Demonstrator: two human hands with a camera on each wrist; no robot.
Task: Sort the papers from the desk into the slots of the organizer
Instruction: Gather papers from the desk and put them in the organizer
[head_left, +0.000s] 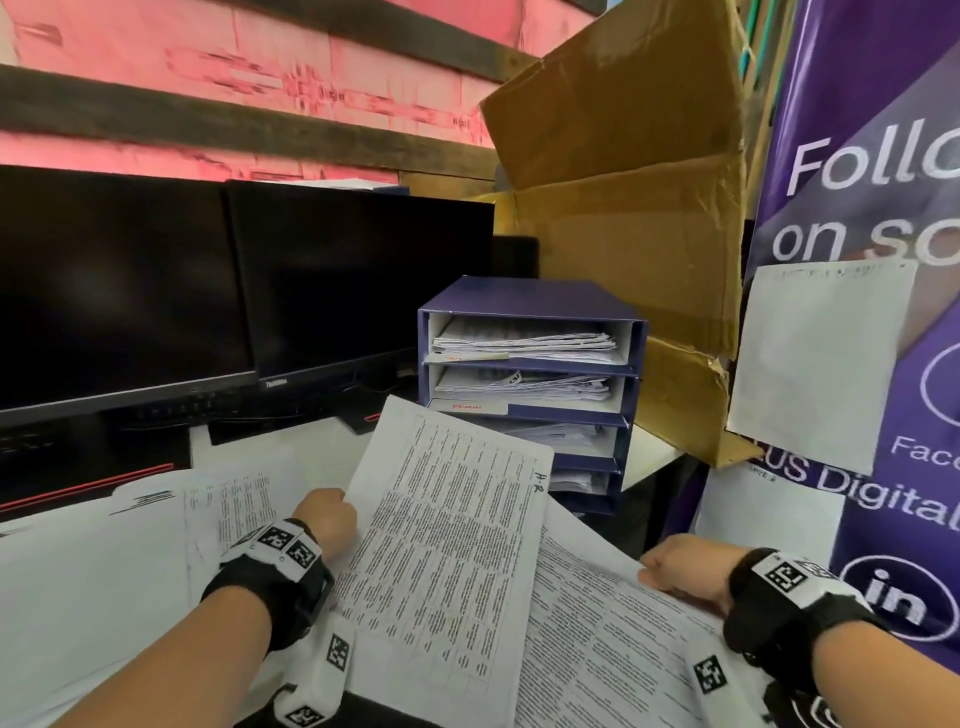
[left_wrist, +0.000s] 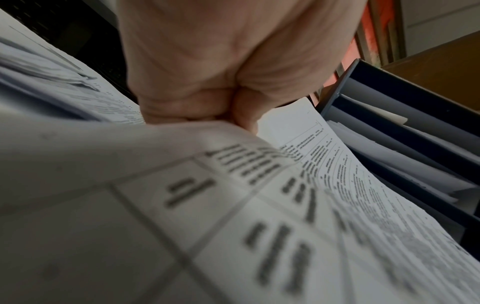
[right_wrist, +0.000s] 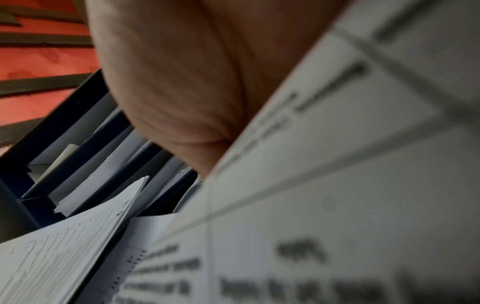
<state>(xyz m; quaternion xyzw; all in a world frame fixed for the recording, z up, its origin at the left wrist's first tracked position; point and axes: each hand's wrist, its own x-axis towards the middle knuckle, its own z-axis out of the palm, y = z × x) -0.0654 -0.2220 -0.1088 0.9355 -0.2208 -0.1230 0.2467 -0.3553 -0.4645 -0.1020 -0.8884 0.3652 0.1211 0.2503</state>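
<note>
My left hand (head_left: 324, 522) grips the left edge of a printed sheet with a text table (head_left: 447, 530) and holds it tilted above the desk, its far corner close to the organizer. The same hand (left_wrist: 207, 82) shows as a closed fist on that sheet (left_wrist: 324, 185) in the left wrist view. My right hand (head_left: 685, 569) pinches the right edge of a second printed stack (head_left: 613, 634) lying lower. In the right wrist view that hand (right_wrist: 182, 82) holds the paper (right_wrist: 337, 185). The dark blue organizer (head_left: 524, 296) stands behind, with papers in several slots.
Two dark monitors (head_left: 358, 280) stand at the back left. A big open cardboard box (head_left: 623, 234) rises behind the organizer. A purple banner (head_left: 883, 182) with a white sheet (head_left: 815, 364) taped on it is at the right. More loose papers (head_left: 130, 571) cover the desk at the left.
</note>
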